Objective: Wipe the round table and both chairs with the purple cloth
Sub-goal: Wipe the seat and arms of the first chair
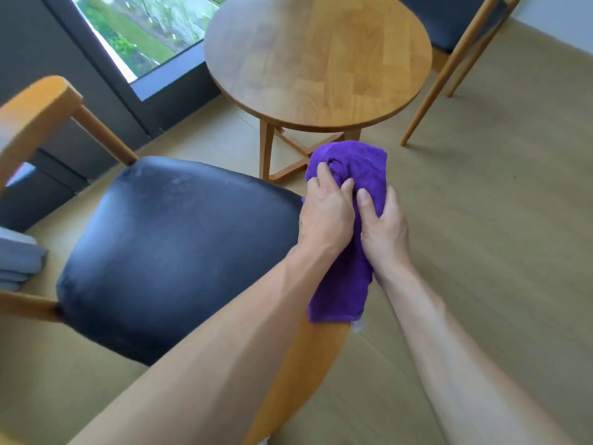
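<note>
Cloth: the purple cloth [348, 220] is bunched at the frame's centre, draped over the near chair's wooden backrest rail [308, 354], beside the seat's right edge.
Left hand: the left hand [327, 216] has its fingers [324, 175] curled into the cloth's folds, gripping it.
Right hand: the right hand [383, 231] clasps the cloth from the other side, thumb pressed on top.
Handling: soft, light and limp, it probably slips and unfolds easily; best gathered into a wad in the palm.
Near chair: the dark padded seat [167, 252] fills the lower left and looks dusty.
Table: the round surface [317, 59] stands at upper centre, bare.
Second chair: the far chair [455, 36] is at upper right, partly cut off.
Obstacles: the armrest [38, 107] at left and the table legs crowd the reach.
</note>
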`<action>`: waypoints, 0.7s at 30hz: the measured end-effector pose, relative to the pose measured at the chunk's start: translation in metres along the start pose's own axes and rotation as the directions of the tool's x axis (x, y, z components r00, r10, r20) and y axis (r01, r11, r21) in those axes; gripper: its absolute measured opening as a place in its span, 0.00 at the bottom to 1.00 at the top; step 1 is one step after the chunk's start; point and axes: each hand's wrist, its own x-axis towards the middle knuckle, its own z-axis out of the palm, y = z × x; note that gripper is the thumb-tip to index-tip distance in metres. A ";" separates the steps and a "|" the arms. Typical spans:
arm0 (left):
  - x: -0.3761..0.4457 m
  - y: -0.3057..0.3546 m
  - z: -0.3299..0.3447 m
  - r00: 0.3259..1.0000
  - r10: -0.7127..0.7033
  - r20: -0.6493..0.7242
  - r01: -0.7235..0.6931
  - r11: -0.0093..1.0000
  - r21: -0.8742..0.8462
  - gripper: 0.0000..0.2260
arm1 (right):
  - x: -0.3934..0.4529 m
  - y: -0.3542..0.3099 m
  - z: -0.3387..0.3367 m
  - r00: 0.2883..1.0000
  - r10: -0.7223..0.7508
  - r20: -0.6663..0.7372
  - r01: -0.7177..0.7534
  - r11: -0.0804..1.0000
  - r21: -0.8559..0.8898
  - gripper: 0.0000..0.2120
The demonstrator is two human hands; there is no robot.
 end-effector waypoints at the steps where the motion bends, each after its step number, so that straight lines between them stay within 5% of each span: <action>1: -0.013 -0.002 0.000 1.000 -0.003 -0.011 0.003 1.000 0.030 0.21 | -0.012 0.003 -0.002 1.000 0.003 -0.005 -0.003 1.000 0.014 0.16; 7: -0.079 -0.010 0.005 0.987 -0.066 -0.149 0.109 0.948 0.300 0.17 | -0.073 0.011 -0.014 0.998 -0.027 0.057 0.021 0.995 0.101 0.19; 14: -0.144 -0.029 0.011 0.936 0.069 -0.346 0.089 0.903 0.421 0.19 | -0.131 0.029 -0.018 0.987 -0.072 0.145 0.032 0.965 0.259 0.28; 18: -0.182 -0.048 0.009 0.891 0.213 -0.400 -0.022 0.901 0.433 0.19 | -0.170 0.043 -0.012 0.978 -0.117 0.171 -0.003 0.817 0.576 0.27; 21: -0.217 -0.061 0.009 0.832 0.298 -0.467 -0.090 0.905 0.417 0.18 | -0.202 0.052 -0.002 0.960 -0.027 0.279 -0.196 0.646 0.738 0.28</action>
